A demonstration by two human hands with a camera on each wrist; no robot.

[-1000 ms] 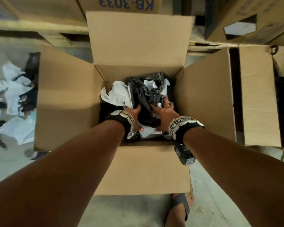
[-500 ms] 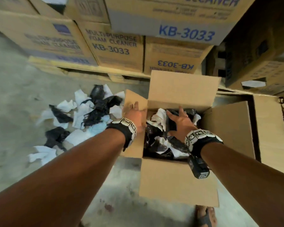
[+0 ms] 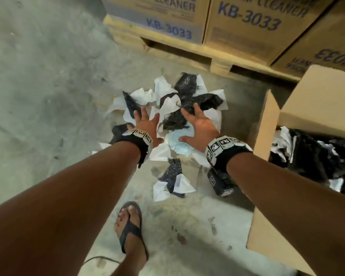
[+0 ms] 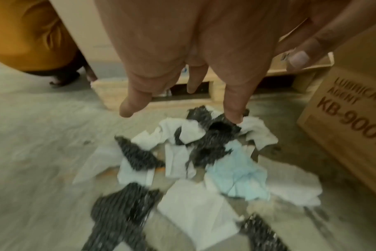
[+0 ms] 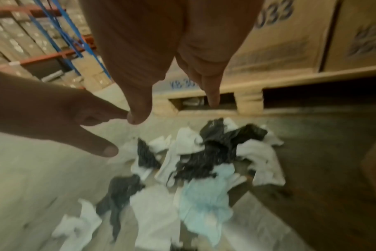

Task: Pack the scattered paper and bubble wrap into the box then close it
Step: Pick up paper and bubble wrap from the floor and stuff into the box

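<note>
- Scattered paper [image 3: 168, 105] and black bubble wrap [image 3: 188, 100]: one loose pile on the concrete floor [image 3: 48, 86], centre of the head view; a pale blue sheet [image 3: 179, 144] lies at its near edge.
- Box [image 3: 267, 124]: at 3 o'clock of the pile, flaps raised, already partly filled with paper and wrap.
- Pallet [image 3: 187, 50] carrying stacked cartons [image 3: 247, 26]: borders the pile at 12 o'clock.
- Open floor extends toward 9 o'clock; a sandalled foot [image 3: 130, 228] stands at 6 o'clock.
- Left hand [image 3: 145, 124] and right hand [image 3: 199, 126]: both released, fingers spread, hovering above the pile, grasping nothing.
</note>
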